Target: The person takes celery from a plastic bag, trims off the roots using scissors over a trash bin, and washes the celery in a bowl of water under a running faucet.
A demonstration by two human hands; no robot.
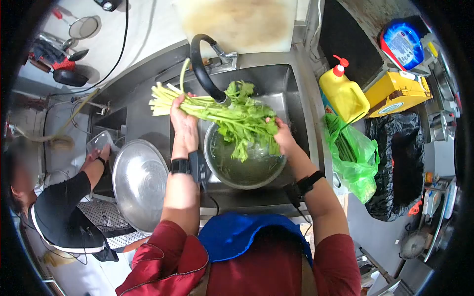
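A large bunch of celery [212, 109] lies across both my hands, pale stalks to the left and leaves to the right. My left hand [183, 121] is closed around the stalks from below. At the leafy end, my right hand [282, 137] grips the celery, its fingers partly hidden by leaves. Beneath the bunch, a metal bowl [247, 186] of water stands in the sink [276, 79], and some leaves hang down over the water. The black faucet [200, 64] arches over the bunch, its spout end just above the stalks.
Left of the sink sits a large metal basin [140, 182]. Another person [69, 207] works at the far left, holding a clear container [99, 142]. On the right are a yellow jug [344, 93], a green plastic bag [353, 158] and a black-lined bin [395, 172]. A cutting board [237, 24] stands behind.
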